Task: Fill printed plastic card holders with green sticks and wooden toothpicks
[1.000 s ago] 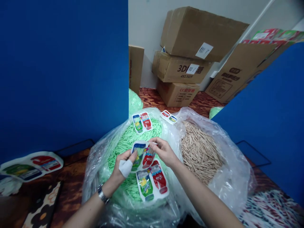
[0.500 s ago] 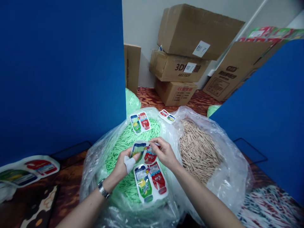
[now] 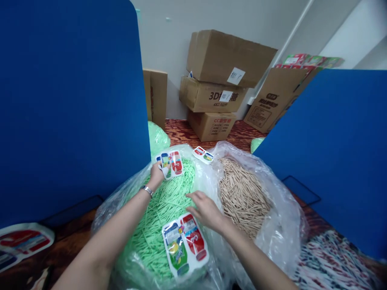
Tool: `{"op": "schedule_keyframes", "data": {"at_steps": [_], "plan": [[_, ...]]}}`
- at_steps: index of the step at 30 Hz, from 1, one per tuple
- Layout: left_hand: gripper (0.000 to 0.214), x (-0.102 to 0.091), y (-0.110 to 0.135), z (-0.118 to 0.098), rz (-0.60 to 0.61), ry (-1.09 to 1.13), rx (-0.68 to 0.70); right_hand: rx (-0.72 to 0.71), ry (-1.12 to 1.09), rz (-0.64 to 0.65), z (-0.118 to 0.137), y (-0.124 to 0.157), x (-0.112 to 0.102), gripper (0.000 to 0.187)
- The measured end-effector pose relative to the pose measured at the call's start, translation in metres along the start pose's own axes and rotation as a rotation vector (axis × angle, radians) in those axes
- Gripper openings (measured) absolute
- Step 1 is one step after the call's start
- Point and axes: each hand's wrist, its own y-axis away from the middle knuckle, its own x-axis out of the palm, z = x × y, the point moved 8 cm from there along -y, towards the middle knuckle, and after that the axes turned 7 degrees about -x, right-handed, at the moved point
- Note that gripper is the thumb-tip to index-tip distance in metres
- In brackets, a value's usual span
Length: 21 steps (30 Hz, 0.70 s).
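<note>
My left hand (image 3: 156, 174), with a metal-band watch (image 3: 147, 190) on the wrist, is closed on a printed pouch (image 3: 176, 164) at the far side of the green sticks. Soda-style "Cola" artwork shows on it, and a second printed edge seems to overlap it at the left. Something white, perhaps tissue, covers part of the thumb. My right hand (image 3: 207, 210) hovers over the green sticks (image 3: 163, 205), fingers apart and holding nothing. Just below it lies another pouch (image 3: 185, 245) with Sprite and Cola pictures. A clear plastic bag (image 3: 104, 219) surrounds the green sticks.
Brown sticks (image 3: 243, 193) fill a second clear bag to the right. One small pouch (image 3: 202, 155) lies between the bags. Cardboard boxes (image 3: 213, 92) are stacked by the wall. Blue panels (image 3: 72, 100) stand on both sides. Red-and-white striped pieces (image 3: 332, 262) lie at lower right.
My left hand has moved forward and left with the pouch, to where another pouch lay. My right hand has let go of it and opened. The view has shifted slightly.
</note>
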Motion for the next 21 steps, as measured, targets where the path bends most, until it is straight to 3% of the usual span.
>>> {"op": "schedule_keyframes", "data": {"at_steps": [2,4,7,10,16,21], "plan": [[0.033,-0.006,-0.008,0.003,-0.055,-0.113,0.023,-0.034,0.153,0.166,0.003,-0.002,0.019,0.049],[0.038,-0.015,-0.008,0.003,-0.105,-0.203,0.059,-0.036,0.253,0.257,0.001,-0.005,0.032,0.047],[0.054,-0.03,0.003,-0.005,-0.162,-0.3,0.112,0.008,0.28,0.278,-0.007,-0.011,0.039,0.033],[0.057,-0.037,0.027,-0.014,-0.154,-0.364,0.155,0.027,0.236,0.279,-0.013,-0.014,0.042,0.035],[0.037,-0.032,0.1,-0.005,0.046,-0.391,0.165,-0.027,0.204,0.327,-0.016,-0.012,0.045,0.044],[0.023,-0.019,0.151,0.011,0.296,-0.502,0.241,-0.044,0.201,0.343,-0.016,-0.012,0.048,0.036]]}}
